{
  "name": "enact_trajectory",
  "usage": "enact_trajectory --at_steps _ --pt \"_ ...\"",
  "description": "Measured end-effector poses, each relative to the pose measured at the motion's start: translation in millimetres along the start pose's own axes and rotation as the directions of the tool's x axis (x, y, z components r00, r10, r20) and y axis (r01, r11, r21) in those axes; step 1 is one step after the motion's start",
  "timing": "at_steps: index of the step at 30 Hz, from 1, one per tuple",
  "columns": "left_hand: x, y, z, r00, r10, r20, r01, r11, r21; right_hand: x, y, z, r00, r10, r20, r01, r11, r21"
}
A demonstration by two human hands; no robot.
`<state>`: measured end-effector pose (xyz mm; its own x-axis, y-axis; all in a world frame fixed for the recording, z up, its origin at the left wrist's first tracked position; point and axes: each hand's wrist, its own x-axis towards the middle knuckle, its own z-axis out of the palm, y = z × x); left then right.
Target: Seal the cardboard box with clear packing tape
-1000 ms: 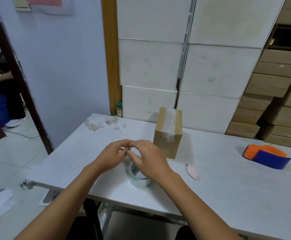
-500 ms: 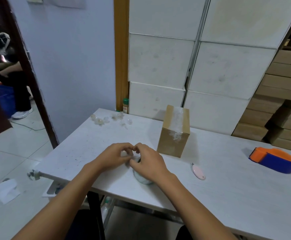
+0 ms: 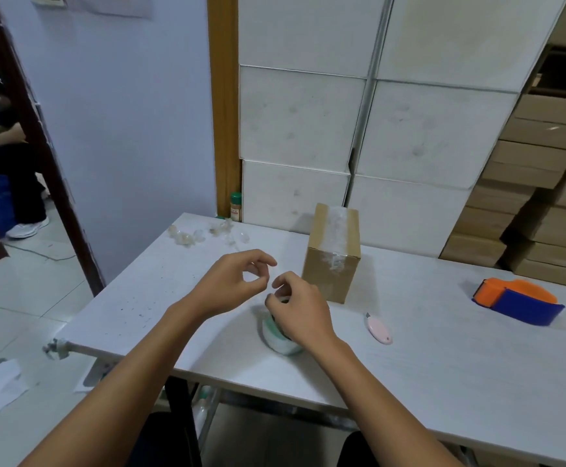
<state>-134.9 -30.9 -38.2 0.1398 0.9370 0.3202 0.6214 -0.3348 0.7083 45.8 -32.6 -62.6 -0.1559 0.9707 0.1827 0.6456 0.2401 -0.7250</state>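
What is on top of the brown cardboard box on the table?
A strip of clear, wrinkled packing tape runs along the top of the brown cardboard box and folds down its near face. Nothing else rests on it. The seam under the tape and the contents are hidden.

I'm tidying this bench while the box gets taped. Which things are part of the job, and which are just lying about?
Part of the job:
cardboard box
tape roll

Lying about:
pink cutter
orange and blue dispenser
crumpled tape scraps
small green-capped bottle
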Motion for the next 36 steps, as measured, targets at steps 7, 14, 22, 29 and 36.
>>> enact_trajectory --at_steps 7,14,22,29,36 --pt "19.8 48.8 25.1 0.997 0.08 0.023 -0.076 0.986 -0.148 -5.6 22.5 -40.4 0.986 0.077 -0.146 -0.045 0.976 0.211" --pt "31.5 80.0 55.4 0.993 0.118 0.02 -0.112 0.974 -0.195 -11.5 52.1 -75.9 0.99 0.085 -0.113 -0.043 0.941 0.335" --pt "34.2 101.0 70.1 0.99 0.14 -0.019 -0.141 0.968 -0.208 -15.1 67.0 -99.7 0.999 0.03 -0.026 -0.013 0.867 0.498" --pt "31.8 100.0 70.8 0.997 0.065 -0.046 -0.075 0.961 -0.267 -13.9 68.6 -97.5 0.996 0.009 0.086 -0.061 0.78 0.623" --pt "25.7 94.2 72.7 0.997 0.005 -0.071 -0.029 0.942 -0.335 -14.4 66.8 -93.7 0.986 0.027 0.166 -0.131 0.74 0.659"
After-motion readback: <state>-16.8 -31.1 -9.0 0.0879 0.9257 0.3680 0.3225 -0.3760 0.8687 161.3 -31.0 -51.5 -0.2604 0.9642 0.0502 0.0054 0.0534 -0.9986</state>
